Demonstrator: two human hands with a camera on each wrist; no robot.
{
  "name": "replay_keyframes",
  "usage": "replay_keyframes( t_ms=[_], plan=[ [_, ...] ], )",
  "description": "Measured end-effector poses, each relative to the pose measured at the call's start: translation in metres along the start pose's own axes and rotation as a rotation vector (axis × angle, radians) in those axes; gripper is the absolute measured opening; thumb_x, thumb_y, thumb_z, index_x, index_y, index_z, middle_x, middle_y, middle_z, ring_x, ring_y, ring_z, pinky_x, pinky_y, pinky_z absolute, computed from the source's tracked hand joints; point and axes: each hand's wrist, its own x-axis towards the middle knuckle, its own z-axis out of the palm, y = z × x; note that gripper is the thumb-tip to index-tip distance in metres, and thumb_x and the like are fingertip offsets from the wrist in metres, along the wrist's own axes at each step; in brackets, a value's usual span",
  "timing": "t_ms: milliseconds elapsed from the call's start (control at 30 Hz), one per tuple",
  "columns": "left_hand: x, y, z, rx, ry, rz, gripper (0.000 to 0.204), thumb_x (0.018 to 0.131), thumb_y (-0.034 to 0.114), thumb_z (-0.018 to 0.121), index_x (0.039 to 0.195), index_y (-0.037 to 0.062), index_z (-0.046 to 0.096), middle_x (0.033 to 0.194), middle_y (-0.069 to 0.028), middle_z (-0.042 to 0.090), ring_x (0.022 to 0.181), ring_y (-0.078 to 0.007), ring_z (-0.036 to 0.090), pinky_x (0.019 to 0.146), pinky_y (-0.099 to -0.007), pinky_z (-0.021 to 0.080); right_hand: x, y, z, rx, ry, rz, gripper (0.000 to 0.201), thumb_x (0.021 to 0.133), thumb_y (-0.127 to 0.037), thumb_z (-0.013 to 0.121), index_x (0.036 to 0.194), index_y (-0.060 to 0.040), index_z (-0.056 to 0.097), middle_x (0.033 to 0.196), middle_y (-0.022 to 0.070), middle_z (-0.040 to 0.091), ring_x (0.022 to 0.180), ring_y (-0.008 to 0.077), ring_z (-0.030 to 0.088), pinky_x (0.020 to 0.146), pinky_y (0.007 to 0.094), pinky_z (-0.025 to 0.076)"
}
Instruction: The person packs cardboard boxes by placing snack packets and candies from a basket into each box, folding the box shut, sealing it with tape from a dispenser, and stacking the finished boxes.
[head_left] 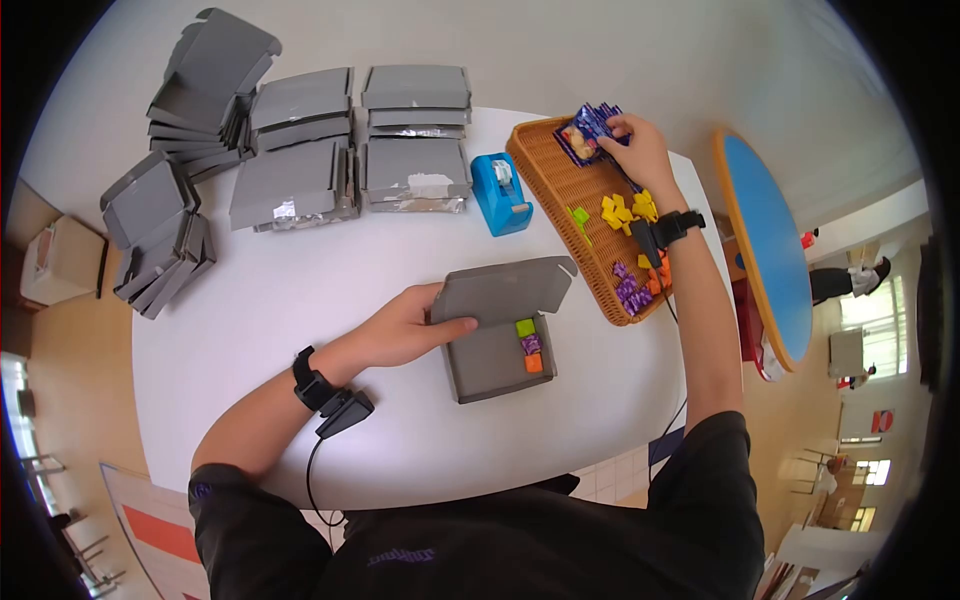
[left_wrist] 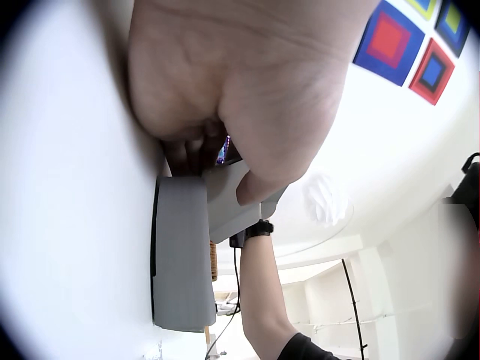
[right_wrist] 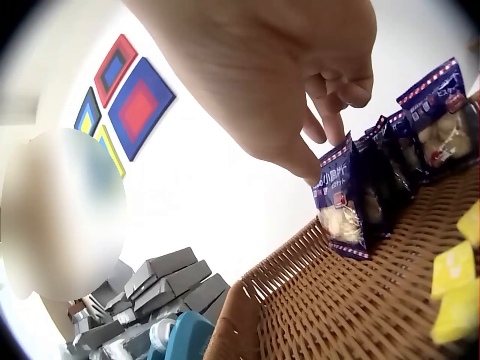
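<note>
White table (head_left: 250, 310) partly hidden beneath basket (head_left: 594, 188).

Open box (head_left: 478, 364): left part has room for fingers; sweets (head_left: 531, 345) occupy the right side.
Lid (head_left: 495, 291): raised, it blocks entry from the far side; the near side is open.
Left hand (head_left: 405, 327): it grips the lid and obstructs the far-left corner.
Bench (head_left: 265, 295): wide passage between grey boxes (head_left: 290, 185) and open box.
Dispenser (head_left: 503, 208): it narrows the way beside the basket (head_left: 581, 188).
Basket: bare wicker at middle left; packets (head_left: 578, 142) fill the far end, and the right forearm (head_left: 706, 318) closes the right side.
</note>
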Motion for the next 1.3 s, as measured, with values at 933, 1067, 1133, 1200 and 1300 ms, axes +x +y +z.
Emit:
replay_keyframes(
  t_ms=[933, 1067, 1133, 1200, 1300],
  plan=[
    [0.003, -0.007, -0.004, -0.013, -0.015, 0.069, 0.039, 0.107, 0.026, 0.071, 0.135, -0.0024, 0.068, 0.116, -0.0081, 0.075, 0.102, -0.0127, 0.062, 0.092, -0.0317, 0.05, -0.236, -0.2, -0.044, 0.795, -0.428, 0.137, 0.022, 0.092, 0.003, 0.081, 0.113, 0.0022, 0.075, 0.094, 0.0081, 0.075, 0.072, 0.008, 0.067, 0.067, 0.0238, 0.052],
    [0.004, -0.008, -0.002, -0.059, -0.005, 0.095, 0.039, 0.106, 0.028, 0.073, 0.132, -0.0015, 0.071, 0.112, -0.0062, 0.076, 0.099, -0.0103, 0.062, 0.089, -0.0299, 0.052, -0.23, -0.209, -0.041, 0.659, -0.5, 0.146, 0.026, 0.088, 0.002, 0.084, 0.113, 0.0009, 0.077, 0.092, 0.0078, 0.075, 0.068, 0.0091, 0.067, 0.064, 0.0236, 0.051],
    [0.004, -0.009, -0.003, -0.04, 0.001, 0.072, 0.04, 0.106, 0.028, 0.073, 0.132, -0.0017, 0.071, 0.113, -0.0063, 0.076, 0.1, -0.0105, 0.063, 0.09, -0.0299, 0.052, -0.229, -0.216, -0.04, 0.463, -0.378, -0.014, 0.029, 0.085, 0.001, 0.086, 0.113, -0.0009, 0.078, 0.094, 0.0071, 0.075, 0.069, 0.0112, 0.067, 0.062, 0.0244, 0.051],
    [0.004, -0.007, -0.003, -0.023, 0.005, 0.044, 0.04, 0.106, 0.028, 0.073, 0.132, -0.0018, 0.071, 0.114, -0.0065, 0.077, 0.101, -0.0106, 0.063, 0.091, -0.0299, 0.052, -0.231, -0.217, -0.036, 0.473, -0.337, -0.02, 0.03, 0.084, 0.0, 0.087, 0.113, -0.0015, 0.079, 0.098, 0.007, 0.074, 0.069, 0.0122, 0.068, 0.063, 0.0251, 0.052],
    [0.002, -0.003, -0.003, -0.066, -0.018, 0.069, 0.041, 0.106, 0.029, 0.073, 0.133, -0.0019, 0.07, 0.114, -0.0067, 0.077, 0.101, -0.0109, 0.063, 0.09, -0.0299, 0.052, -0.232, -0.218, -0.029, 0.518, -0.283, -0.036, 0.033, 0.083, 0.0, 0.088, 0.114, -0.0024, 0.079, 0.107, 0.0073, 0.073, 0.073, 0.0137, 0.069, 0.064, 0.0264, 0.055]
  ],
)
